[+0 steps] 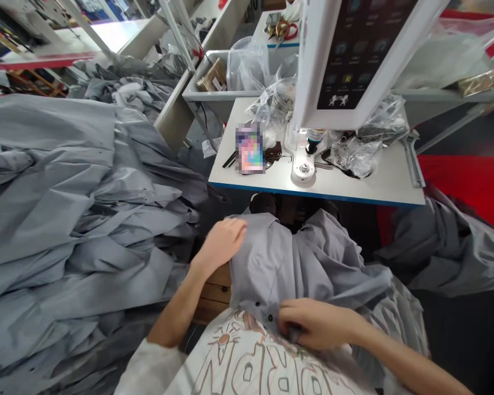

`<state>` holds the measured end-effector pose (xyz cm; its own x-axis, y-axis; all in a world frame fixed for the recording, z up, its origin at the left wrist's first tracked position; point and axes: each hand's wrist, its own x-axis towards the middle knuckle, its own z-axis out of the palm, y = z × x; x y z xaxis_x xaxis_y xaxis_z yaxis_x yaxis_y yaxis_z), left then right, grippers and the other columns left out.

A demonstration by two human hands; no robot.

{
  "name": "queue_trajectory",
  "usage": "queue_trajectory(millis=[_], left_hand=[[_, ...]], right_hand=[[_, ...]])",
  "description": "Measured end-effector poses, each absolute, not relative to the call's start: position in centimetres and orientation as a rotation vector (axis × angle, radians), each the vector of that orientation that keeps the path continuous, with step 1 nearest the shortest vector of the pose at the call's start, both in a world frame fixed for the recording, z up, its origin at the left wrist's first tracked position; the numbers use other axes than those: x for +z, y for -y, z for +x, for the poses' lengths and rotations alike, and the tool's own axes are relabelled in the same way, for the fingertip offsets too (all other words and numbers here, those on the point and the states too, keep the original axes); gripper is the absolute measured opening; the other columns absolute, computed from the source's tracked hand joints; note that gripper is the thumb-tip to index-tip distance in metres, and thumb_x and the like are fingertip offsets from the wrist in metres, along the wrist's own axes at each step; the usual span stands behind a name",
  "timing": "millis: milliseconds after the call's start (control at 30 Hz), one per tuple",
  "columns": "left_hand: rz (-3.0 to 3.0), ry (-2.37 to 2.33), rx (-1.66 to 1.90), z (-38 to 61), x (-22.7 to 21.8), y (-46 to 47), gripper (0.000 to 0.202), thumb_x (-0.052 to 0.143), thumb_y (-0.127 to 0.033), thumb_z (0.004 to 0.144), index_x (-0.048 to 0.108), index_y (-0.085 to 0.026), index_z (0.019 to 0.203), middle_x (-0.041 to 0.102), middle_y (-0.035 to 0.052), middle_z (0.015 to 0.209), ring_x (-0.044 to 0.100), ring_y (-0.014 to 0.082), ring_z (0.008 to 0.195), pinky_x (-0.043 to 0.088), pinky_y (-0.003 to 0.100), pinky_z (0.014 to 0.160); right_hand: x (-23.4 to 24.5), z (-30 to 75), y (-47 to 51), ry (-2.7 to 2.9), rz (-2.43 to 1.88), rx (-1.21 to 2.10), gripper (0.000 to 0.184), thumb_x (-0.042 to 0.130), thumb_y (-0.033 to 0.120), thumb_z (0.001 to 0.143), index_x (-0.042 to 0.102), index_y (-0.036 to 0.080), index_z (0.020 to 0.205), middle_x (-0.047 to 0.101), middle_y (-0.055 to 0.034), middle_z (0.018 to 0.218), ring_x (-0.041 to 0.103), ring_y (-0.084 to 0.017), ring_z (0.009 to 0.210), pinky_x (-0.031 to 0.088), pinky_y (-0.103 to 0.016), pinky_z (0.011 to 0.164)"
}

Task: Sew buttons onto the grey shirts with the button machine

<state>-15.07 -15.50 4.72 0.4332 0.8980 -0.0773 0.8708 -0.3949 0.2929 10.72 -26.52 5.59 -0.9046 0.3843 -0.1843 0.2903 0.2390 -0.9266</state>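
Observation:
A grey fabric piece [267,258] lies across my lap, with a couple of small dark round snaps or eyelets near its lower edge. My left hand [222,241] is at the fabric's upper left edge, its fingers curled together against the cloth. Lower down, my right hand [313,323] is closed on the fabric near its bottom edge, just right of the dark rounds. A bit of dark grey material shows under its fingers. Both hands are slightly blurred. Ahead stands a white press machine [302,173] with a button panel, its lower post over the table.
The white table [247,181] with a blue edge carries a phone [250,148], plastic bags [358,156] and small tools. Large heaps of grey fabric [66,219] fill the left side. More grey cloth [448,247] lies at right. Behind the table is a grey trough [214,96].

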Motion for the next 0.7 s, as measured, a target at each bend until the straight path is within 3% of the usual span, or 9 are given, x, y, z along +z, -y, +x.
queue_trajectory(millis=[67,133,200,300,367,467,567,633,700], left_hand=[[2.397,-1.382,0.192,-10.5,2.2,13.3,0.025,0.047,-0.031,0.093,0.06,-0.018,0.11,0.066,0.0094,0.114,0.058,0.0236,0.11,0.044,0.037,0.095],[2.377,-1.323,0.096,-6.6,-0.8,11.3,0.042,0.059,-0.044,0.085,0.059,-0.015,0.115,0.059,0.0147,0.127,0.051,0.03,0.123,0.038,0.042,0.103],[2.269,-1.258,-0.155,-4.1,-3.4,10.2,0.042,0.065,-0.049,0.079,0.065,-0.014,0.101,0.066,0.0156,0.113,0.059,0.0317,0.112,0.043,0.04,0.096],[2.204,-1.195,-0.306,-3.3,-4.9,10.1,0.031,0.066,-0.047,0.079,0.066,-0.016,0.074,0.07,0.0094,0.078,0.067,0.0259,0.082,0.047,0.031,0.075],[2.236,-1.194,-0.247,-4.3,-3.9,10.5,0.032,0.059,-0.046,0.084,0.065,-0.018,0.07,0.068,0.0066,0.071,0.066,0.0222,0.073,0.045,0.029,0.067],[2.406,-1.302,0.143,-7.3,0.2,11.5,0.039,0.047,-0.045,0.091,0.059,-0.019,0.065,0.063,0.0047,0.065,0.061,0.0179,0.064,0.041,0.028,0.062],[2.654,-1.362,0.747,-11.5,5.8,13.4,0.04,0.052,-0.035,0.09,0.046,-0.019,0.054,0.051,0.0004,0.052,0.051,0.0131,0.054,0.039,0.027,0.059],[2.749,-1.211,1.16,-14.6,8.9,15.3,0.032,0.059,-0.02,0.082,0.041,-0.019,0.055,0.043,-0.0035,0.047,0.043,0.0104,0.049,0.037,0.025,0.055],[2.839,-1.009,1.426,-17.5,10.8,17.6,0.023,0.061,-0.01,0.073,0.044,-0.019,0.061,0.046,-0.0036,0.051,0.045,0.0109,0.052,0.039,0.025,0.055]], right_hand=[[4.3,8.6,25.6,2.421,-0.47,1.969,0.023,0.061,0.005,0.069,0.06,0.018,0.087,0.06,0.0004,0.082,0.056,-0.012,0.072,0.043,-0.02,0.062],[3.2,7.6,23.5,2.361,-0.322,2.249,0.018,0.066,0.022,0.076,0.062,0.018,0.093,0.062,0.0007,0.08,0.058,-0.012,0.069,0.044,-0.02,0.06],[2.0,8.1,20.5,2.246,-0.381,2.326,0.026,0.061,0.04,0.083,0.063,0.019,0.098,0.066,-0.0011,0.085,0.061,-0.014,0.074,0.047,-0.022,0.064],[-0.8,11.0,15.5,2.089,-1.05,1.662,0.028,0.048,0.042,0.09,0.064,0.02,0.098,0.068,-0.0052,0.091,0.063,-0.018,0.085,0.048,-0.03,0.076],[-3.2,13.4,12.9,2.14,-1.433,1.123,0.026,0.063,0.038,0.079,0.066,0.02,0.098,0.068,-0.0096,0.102,0.061,-0.025,0.096,0.044,-0.037,0.086],[-5.4,16.3,11.1,2.383,-1.61,1.028,0.021,0.07,0.03,0.071,0.07,0.022,0.091,0.07,-0.0088,0.092,0.062,-0.027,0.088,0.043,-0.038,0.083],[-3.8,18.0,11.9,2.534,-1.544,1.157,0.013,0.063,0.032,0.078,0.07,0.024,0.085,0.07,-0.0052,0.079,0.061,-0.023,0.072,0.041,-0.031,0.066],[-1.0,19.0,13.8,2.452,-1.556,0.992,0.019,0.058,0.039,0.084,0.068,0.024,0.082,0.069,-0.0043,0.075,0.06,-0.021,0.069,0.04,-0.03,0.061],[2.2,20.3,16.7,2.211,-1.6,0.66,0.023,0.05,0.038,0.09,0.065,0.023,0.081,0.067,-0.0036,0.073,0.06,-0.021,0.069,0.042,-0.031,0.064]])
